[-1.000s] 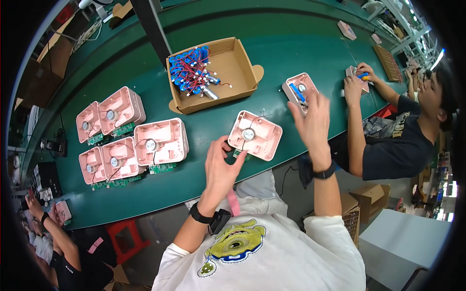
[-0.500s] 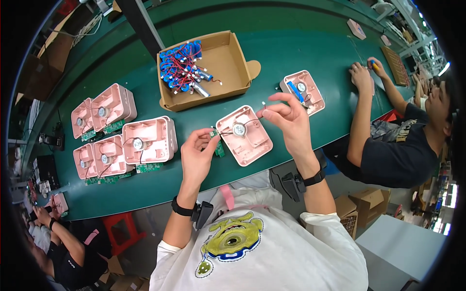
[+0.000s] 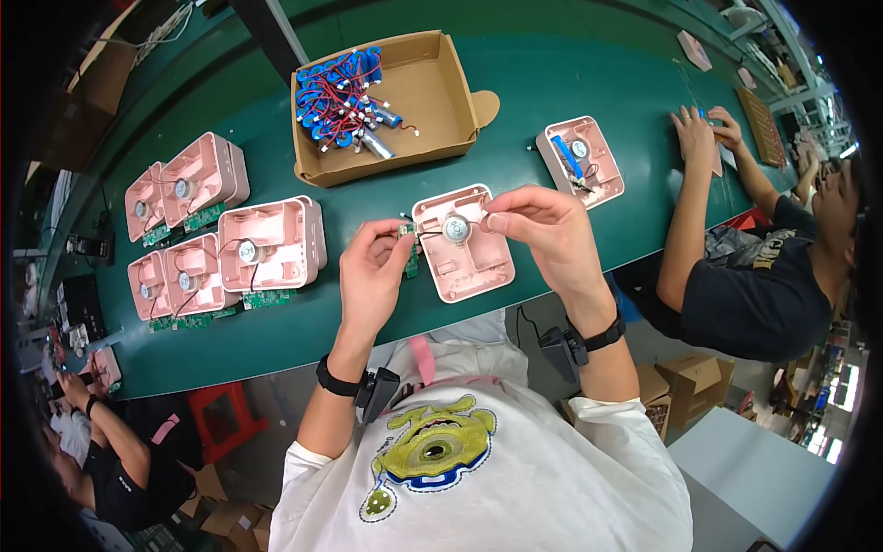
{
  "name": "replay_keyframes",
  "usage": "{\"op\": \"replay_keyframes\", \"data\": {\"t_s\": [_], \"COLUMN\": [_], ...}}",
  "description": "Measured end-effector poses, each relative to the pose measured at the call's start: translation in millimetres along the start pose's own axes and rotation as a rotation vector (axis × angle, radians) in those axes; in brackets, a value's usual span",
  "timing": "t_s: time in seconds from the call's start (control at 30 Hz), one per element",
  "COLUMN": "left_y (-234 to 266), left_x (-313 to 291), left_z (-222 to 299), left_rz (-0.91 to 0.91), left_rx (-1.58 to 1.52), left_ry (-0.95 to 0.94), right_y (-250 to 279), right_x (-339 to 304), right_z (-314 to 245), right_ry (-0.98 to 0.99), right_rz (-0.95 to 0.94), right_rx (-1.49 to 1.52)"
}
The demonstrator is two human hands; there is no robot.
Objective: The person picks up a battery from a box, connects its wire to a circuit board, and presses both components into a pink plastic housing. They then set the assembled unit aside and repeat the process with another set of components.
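pink plastic housing point(image 3: 474, 269): open side up on the tabletop point(image 3: 515, 120), between the hands, round speaker point(image 3: 457, 228) inside. dark lead point(image 3: 430, 237) runs from speaker toward the left wall.
left hand point(image 3: 370, 276): grip closed on upper end of green circuit board point(image 3: 411, 267), just beside that wall.
right hand point(image 3: 554, 237): thumb and index close together at right rim; cannot tell whether this grip holds anything.
step in hand, judged: joining speaker wiring to board. next move probably calls for steadying the board, guiding a lead end in without tugging.
neighbouring housing point(image 3: 602, 158), at right: 1 blue battery point(image 3: 567, 158) inside.
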State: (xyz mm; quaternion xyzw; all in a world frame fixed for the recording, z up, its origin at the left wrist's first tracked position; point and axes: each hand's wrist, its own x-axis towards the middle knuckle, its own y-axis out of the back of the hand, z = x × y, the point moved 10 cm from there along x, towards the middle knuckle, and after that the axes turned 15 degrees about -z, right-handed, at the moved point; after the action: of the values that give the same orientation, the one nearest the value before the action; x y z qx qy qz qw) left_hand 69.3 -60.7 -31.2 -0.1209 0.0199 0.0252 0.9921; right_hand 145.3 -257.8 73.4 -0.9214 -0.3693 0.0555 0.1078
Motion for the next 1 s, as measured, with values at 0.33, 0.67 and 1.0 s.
{"op": "replay_keyframes", "data": {"t_s": [0.33, 0.67, 1.0], "left_y": [-2, -8, -9], "left_x": [-1, -1, 10], "left_z": [4, 5, 24], "left_rz": [-0.021, -0.035, -0.066], "left_rx": [-0.039, -0.071, 0.157], "left_ry": [0.011, -0.019, -0.099], "right_y": [-28, -82, -82], "right_x": [-2, 8, 13], "right_z": [-4, -7, 4], "right_ry": [-0.051, 0.398, 0.467], "right_rz": [-0.104, -0.050, -0.145], "right_rx": [-0.497, -1.458, -1.586]}}
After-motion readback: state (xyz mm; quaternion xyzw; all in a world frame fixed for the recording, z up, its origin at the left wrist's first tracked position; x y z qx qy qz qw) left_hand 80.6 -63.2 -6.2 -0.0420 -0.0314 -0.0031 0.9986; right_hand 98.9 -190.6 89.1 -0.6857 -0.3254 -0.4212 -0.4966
